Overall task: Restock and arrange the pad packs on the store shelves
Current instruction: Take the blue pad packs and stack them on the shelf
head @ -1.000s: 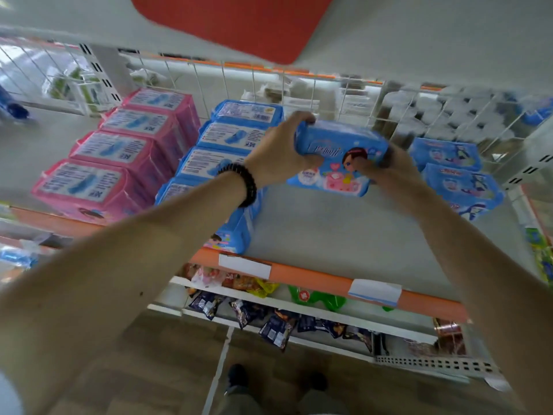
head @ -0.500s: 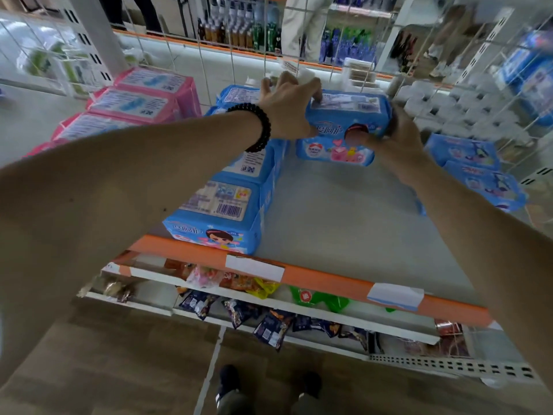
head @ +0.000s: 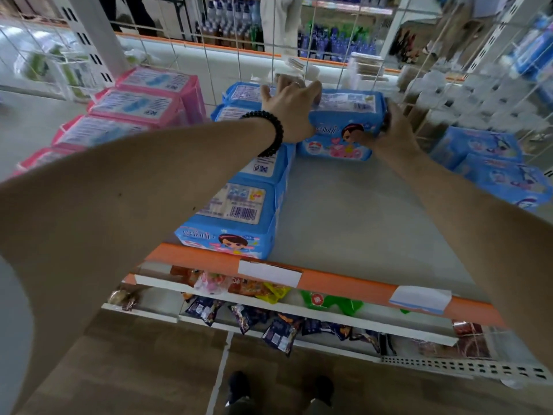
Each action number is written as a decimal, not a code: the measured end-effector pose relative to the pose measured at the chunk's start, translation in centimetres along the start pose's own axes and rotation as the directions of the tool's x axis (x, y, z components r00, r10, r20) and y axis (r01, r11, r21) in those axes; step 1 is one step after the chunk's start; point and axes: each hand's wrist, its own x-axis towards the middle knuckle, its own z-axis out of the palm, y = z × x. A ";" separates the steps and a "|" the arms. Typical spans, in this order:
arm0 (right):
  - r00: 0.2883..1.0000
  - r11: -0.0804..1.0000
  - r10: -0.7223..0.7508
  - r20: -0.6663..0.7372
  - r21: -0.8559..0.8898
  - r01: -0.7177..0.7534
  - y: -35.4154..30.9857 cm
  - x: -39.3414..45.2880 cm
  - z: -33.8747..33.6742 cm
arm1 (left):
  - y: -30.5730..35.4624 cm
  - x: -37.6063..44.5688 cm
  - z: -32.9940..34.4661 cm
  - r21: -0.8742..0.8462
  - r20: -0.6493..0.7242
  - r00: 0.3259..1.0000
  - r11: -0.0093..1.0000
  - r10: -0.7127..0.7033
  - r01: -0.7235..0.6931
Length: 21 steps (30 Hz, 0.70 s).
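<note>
Plastic-wrapped pad pack [head: 344, 115], soft, glossy, blue and brick-shaped with a cartoon girl on its front, sits on a second matching pack at the back of the smooth grey shelf [head: 344, 211], toward 12 o'clock. The left hand [head: 291, 107], with a black beaded bracelet [head: 270, 131] on its wrist, curls over the pack's left end; the right hand [head: 393, 127] grips its right end. Rows of blue packs [head: 239, 202] and pink packs [head: 134, 112] lie at 10 o'clock.

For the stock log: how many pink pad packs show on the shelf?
4, in one row at the shelf's left: back, second, third, front, partly behind the arm. More may be hidden.
</note>
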 end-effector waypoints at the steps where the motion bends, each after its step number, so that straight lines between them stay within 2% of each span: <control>1: 1.000 1.000 0.011 0.012 0.001 -0.011 0.0 -0.1 0.1 | 0.1 0.0 0.1 -0.012 0.004 1.000 1.000 -0.010 0.010; 5: 0.997 0.997 0.076 0.034 -0.034 -0.075 0.1 -0.6 -0.1 | 0.2 0.0 0.0 -0.016 0.030 1.000 1.000 0.004 -0.003; 8: 0.997 0.990 0.079 -0.024 -0.112 -0.081 0.2 -0.7 -0.8 | -0.2 -0.3 0.1 -0.036 -0.002 1.000 0.999 0.013 -0.013; 11: 0.994 0.976 0.086 -0.062 -0.197 -0.096 0.1 -0.9 -1.3 | -0.8 -0.8 -0.2 -0.058 -0.057 0.996 0.996 -0.073 0.069; 15: 0.995 0.957 0.083 -0.062 -0.274 -0.097 -0.2 -0.8 -0.8 | -4.1 -1.4 -1.3 -0.148 -0.038 0.950 0.941 -0.311 0.303; 16: 0.995 0.957 0.084 -0.049 -0.275 -0.094 -0.4 -0.8 -0.6 | -5.1 -1.6 -1.4 -0.161 -0.015 0.944 0.932 -0.330 0.324; 19: 0.996 0.962 0.089 -0.018 -0.259 -0.090 -0.8 -1.0 -0.3 | -6.7 -2.0 -1.5 -0.099 0.028 0.961 0.956 -0.274 0.275; 21: 0.995 0.963 0.095 -0.015 -0.250 -0.096 -1.1 -1.3 -0.3 | -6.9 -2.4 -1.8 -0.114 0.010 0.959 0.953 -0.282 0.281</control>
